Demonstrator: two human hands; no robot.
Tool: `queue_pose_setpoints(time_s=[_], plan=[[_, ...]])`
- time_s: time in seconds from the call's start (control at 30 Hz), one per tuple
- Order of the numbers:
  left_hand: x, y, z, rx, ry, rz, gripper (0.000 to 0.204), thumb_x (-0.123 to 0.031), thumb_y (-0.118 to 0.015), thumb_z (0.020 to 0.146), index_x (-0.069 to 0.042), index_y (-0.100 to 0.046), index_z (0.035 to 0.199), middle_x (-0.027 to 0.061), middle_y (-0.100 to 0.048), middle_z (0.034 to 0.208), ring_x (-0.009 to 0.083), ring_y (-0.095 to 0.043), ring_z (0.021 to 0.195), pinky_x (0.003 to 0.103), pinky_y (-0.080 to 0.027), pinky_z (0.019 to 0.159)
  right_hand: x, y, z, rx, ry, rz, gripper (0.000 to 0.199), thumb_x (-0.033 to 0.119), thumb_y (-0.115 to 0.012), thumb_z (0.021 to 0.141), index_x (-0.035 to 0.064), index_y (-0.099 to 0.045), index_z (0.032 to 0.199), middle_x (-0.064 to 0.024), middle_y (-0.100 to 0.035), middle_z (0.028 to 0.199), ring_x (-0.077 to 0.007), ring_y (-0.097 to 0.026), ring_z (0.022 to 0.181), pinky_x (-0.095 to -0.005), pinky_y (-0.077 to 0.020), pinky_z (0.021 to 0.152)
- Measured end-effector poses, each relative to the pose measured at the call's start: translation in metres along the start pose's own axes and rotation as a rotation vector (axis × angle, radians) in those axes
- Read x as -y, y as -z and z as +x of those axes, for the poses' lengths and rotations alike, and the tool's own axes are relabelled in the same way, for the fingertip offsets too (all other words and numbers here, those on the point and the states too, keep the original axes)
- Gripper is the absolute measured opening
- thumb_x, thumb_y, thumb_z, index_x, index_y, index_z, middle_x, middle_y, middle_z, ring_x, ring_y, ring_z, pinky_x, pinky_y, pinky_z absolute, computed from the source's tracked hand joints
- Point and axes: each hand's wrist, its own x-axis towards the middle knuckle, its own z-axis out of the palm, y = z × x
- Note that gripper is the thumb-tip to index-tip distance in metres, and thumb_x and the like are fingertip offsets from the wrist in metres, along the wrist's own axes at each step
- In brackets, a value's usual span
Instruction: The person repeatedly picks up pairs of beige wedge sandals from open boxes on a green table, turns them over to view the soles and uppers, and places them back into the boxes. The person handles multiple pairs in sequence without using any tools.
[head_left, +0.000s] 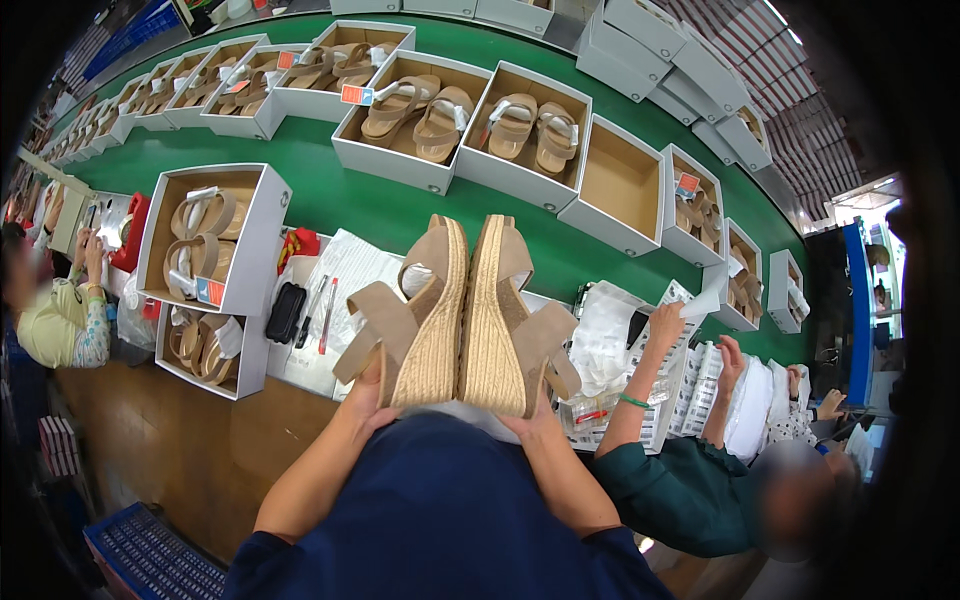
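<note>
Two beige wedge sandals with braided rope soles are held up in front of me, side by side, soles facing each other and toes pointing away. My left hand [370, 398] grips the left sandal [425, 325] at its heel end, with fingers partly hidden inside the heel strap. At the heel of the right sandal [505, 320], my right hand [535, 415] is closed, most of its fingers hidden behind the shoe. The soles touch or nearly touch along the middle. White stuffing shows under the left sandal's toe strap.
Open boxes of sandals [410, 165] line the green table [350, 195]; one box [620, 185] holds no shoes. Stacked boxes [150, 250] stand at left, beside a black case [286, 312] and pens [328, 318]. At right, a co-worker's hand [665, 325] handles paper above label sheets [690, 385].
</note>
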Motion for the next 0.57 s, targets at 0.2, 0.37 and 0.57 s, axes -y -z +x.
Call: queue_pose_setpoints(time_s=[0.2, 0.37, 0.57], plan=[[-0.005, -0.037, -0.008, -0.078, -0.005, -0.038, 0.084, -0.053, -0.067, 0.083, -0.006, -0.034, 0.145, 0.0127, -0.046, 0.143, 0.0261, -0.049, 0.128, 0.046, -0.043, 0.106, -0.012, -0.038, -0.017, -0.128, 0.045, -0.014, 0.05, 0.034, -0.05, 0.099, 0.0043, -0.043, 0.138, -0.0142, -0.053, 0.135, -0.0273, -0.057, 0.118, -0.0453, -0.0488, 0.1], [-0.014, -0.049, -0.02, -0.029, 0.002, -0.062, 0.093, -0.056, -0.071, 0.079, -0.006, -0.03, 0.147, 0.0138, -0.042, 0.146, 0.0268, -0.047, 0.13, 0.045, -0.043, 0.107, -0.016, -0.048, -0.03, -0.129, 0.032, -0.041, 0.051, 0.034, -0.05, 0.099, 0.0034, -0.042, 0.139, -0.0154, -0.053, 0.135, -0.0283, -0.058, 0.118, -0.0468, -0.0497, 0.099], [-0.016, -0.052, -0.031, 0.014, 0.024, -0.047, 0.107, -0.058, -0.078, 0.07, -0.006, -0.027, 0.148, 0.014, -0.039, 0.148, 0.0277, -0.045, 0.132, 0.045, -0.043, 0.107, -0.02, -0.057, -0.044, -0.207, 0.054, -0.062, 0.052, 0.036, -0.05, 0.099, 0.0023, -0.043, 0.138, -0.0168, -0.055, 0.133, -0.0299, -0.06, 0.115, -0.0486, -0.0519, 0.095]])
